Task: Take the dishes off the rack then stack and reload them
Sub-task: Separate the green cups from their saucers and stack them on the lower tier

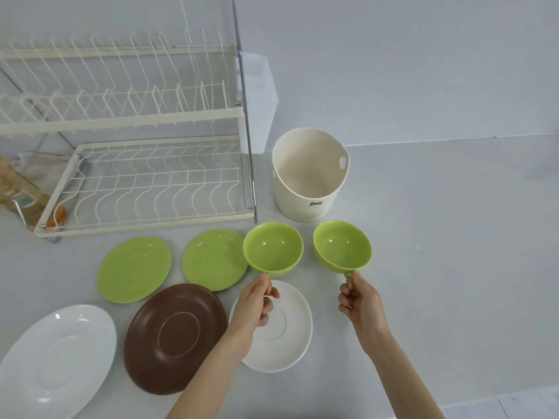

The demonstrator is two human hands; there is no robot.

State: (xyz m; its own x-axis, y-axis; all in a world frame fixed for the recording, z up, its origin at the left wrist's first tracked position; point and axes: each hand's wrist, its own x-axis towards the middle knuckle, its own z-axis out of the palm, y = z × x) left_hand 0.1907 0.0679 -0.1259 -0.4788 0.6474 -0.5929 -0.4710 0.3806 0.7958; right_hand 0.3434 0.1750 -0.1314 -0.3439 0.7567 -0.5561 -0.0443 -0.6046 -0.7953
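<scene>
Now we pinch each green cup by its handle, left hand (257, 300) on the left cup (273, 247), right hand (361, 300) on the right cup (342, 246); level them; nest them gently near the worktop's (423, 267) middle.

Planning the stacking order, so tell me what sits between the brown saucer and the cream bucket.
In the head view, the right-hand green saucer and the green cup held by the left hand lie between the brown saucer and the cream bucket.

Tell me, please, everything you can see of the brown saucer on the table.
The brown saucer is a round, matte dish, ceramic by its look, with a raised ring marking the centre well. It lies flat and empty on the pale table, in the front row between the large white plate and the white saucer. The left forearm crosses above its right edge; neither hand touches it. Its far rim seems to overlap a green saucer.
</scene>
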